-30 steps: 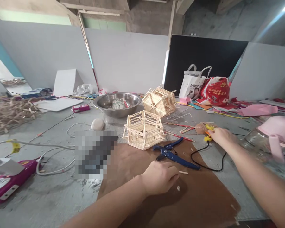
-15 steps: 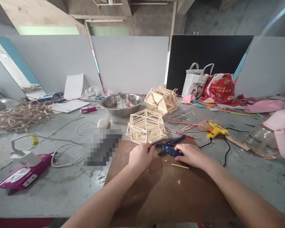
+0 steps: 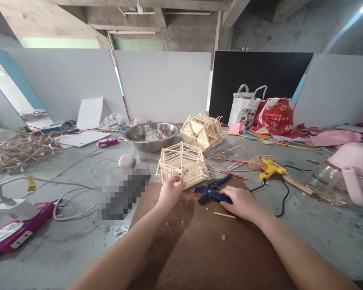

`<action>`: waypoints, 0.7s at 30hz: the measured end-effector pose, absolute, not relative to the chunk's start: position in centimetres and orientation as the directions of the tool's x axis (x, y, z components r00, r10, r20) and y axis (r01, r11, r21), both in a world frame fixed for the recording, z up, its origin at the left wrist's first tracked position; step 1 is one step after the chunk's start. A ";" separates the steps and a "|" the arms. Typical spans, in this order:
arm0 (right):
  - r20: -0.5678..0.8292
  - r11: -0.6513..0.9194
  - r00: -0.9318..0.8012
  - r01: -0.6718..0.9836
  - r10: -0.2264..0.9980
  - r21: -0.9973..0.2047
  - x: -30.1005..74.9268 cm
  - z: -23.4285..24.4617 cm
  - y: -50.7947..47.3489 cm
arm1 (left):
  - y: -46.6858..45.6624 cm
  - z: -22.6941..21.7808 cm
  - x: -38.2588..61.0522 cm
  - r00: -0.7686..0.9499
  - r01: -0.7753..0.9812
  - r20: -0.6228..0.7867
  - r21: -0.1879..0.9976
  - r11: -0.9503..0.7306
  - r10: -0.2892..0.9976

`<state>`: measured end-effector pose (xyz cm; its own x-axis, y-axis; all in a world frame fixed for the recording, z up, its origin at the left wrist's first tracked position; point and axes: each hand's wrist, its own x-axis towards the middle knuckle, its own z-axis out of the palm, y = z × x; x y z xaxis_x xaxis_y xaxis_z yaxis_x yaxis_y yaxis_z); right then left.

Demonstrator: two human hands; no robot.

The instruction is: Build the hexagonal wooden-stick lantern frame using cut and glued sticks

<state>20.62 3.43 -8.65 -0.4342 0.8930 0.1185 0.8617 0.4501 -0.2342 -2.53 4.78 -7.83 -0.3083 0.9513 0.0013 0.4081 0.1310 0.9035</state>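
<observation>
From the middle of the brown board (image 3: 218,257), the counter (image 3: 81,249) stretches to nine o'clock, where a magenta power strip (image 3: 28,225) trails a looping cable (image 3: 57,209). At ten, a dark, pixelated object (image 3: 122,195) crowds the board's left edge, which slants beneath the left forearm; a steel basin (image 3: 151,146) sits farther off at eleven. The left hand (image 3: 169,195) is also at eleven, fingers drawn together, touching the near lower part of the hexagonal stick frame (image 3: 183,164); whether they pinch a stick I cannot tell. That frame sits across the board's far edge, backed at twelve by a second stick construction (image 3: 201,133). Between the forearms, room widens toward six. Between twelve and one, the blue cutter (image 3: 207,191) lies between the hands, in the way of any straight path, with a short stick (image 3: 225,215) nearer. At two, the right hand (image 3: 243,203) has its fingers curved round one handle, the board's right edge behind it. Farther out at two, a yellow glue gun (image 3: 271,169), then a glass jug (image 3: 323,179), hem in that side.
</observation>
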 end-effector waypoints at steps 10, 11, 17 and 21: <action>0.270 0.424 -0.338 0.813 0.902 -0.399 20.6 -8.8 3.9 | 5.8 -9.0 -2.1 -0.188 0.253 -0.018 0.965 0.067 0.982; 0.291 0.420 -0.319 0.806 0.902 -0.418 20.7 -8.8 4.0 | 5.9 -9.1 -2.2 -0.193 0.247 -0.014 0.967 0.062 0.981; 0.354 0.421 -0.280 0.800 0.892 -0.428 20.5 -9.2 4.1 | 6.0 -9.3 -3.2 -0.222 0.208 -0.004 0.977 0.051 0.975; 0.408 0.420 -0.240 0.794 0.881 -0.440 20.4 -9.8 4.4 | 5.5 -8.7 -3.8 -0.239 0.154 0.000 0.987 0.038 0.971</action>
<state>20.37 4.40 -9.84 -0.2399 0.8807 0.4084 0.7938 0.4202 -0.4397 -3.79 5.52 -8.71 -0.2387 0.9711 0.0002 0.1537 0.0376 0.9874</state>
